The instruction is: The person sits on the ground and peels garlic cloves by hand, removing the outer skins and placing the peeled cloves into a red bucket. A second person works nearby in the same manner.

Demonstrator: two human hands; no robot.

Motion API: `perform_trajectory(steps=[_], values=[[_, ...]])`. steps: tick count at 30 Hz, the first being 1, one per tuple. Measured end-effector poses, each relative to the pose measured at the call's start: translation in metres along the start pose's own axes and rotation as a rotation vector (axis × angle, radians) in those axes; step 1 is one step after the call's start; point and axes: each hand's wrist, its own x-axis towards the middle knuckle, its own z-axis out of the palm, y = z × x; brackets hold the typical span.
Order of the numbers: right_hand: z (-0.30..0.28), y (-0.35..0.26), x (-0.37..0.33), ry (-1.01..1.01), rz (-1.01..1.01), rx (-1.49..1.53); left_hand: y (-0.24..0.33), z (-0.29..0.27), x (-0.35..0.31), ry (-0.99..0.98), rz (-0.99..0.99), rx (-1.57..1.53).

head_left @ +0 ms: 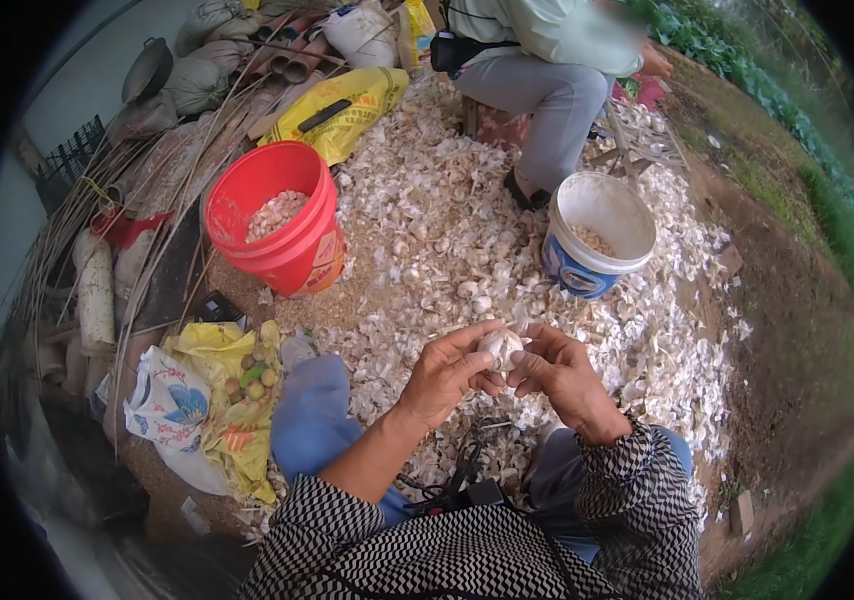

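Note:
A white garlic bulb (500, 348) is held up between both my hands, above my knees. The fingers and thumb of my left hand (452, 368) close on its left side. From the other side, my right hand (564, 372) pinches it with thumb and fingertips. Beneath and beyond my hands spreads a thick layer of garlic bulbs and papery skins (437, 240). Ahead on the left stands a red bucket (277, 215) with peeled-looking cloves inside. A white and blue bucket (602, 235), at the right, holds a smaller amount of cloves.
Another person (547, 80) sits on a low seat at the far side. Yellow sacks (352, 110), pipes and long thin sticks (172, 215) are heaped at the left. Beside my left knee lies a yellow bag (232, 385) with round fruit-like things. Bare soil and green plants border the right.

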Motion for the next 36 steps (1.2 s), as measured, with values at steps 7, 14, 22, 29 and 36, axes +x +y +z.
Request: perform_trajectory(steps=[7, 14, 22, 29, 36], values=[[0.007, 0.018, 0.003, -0.005, -0.119, -0.224, -0.019, -0.005, 0.005, 0.081, 0.172, 0.427], [0.006, 0.008, 0.001, -0.067, -0.021, -0.176, -0.008, 0.001, -0.001, -0.035, 0.186, 0.667], [0.002, 0.014, 0.000, -0.036, -0.183, -0.293, 0.007, 0.004, -0.002, -0.019, 0.457, 0.928], [0.016, 0.007, -0.007, 0.041, -0.270, -0.661, -0.005, 0.002, -0.003, 0.112, 0.587, 1.028], [0.013, 0.017, -0.004, 0.021, -0.320, -0.470, -0.008, 0.003, -0.002, 0.196, 0.544, 0.937]])
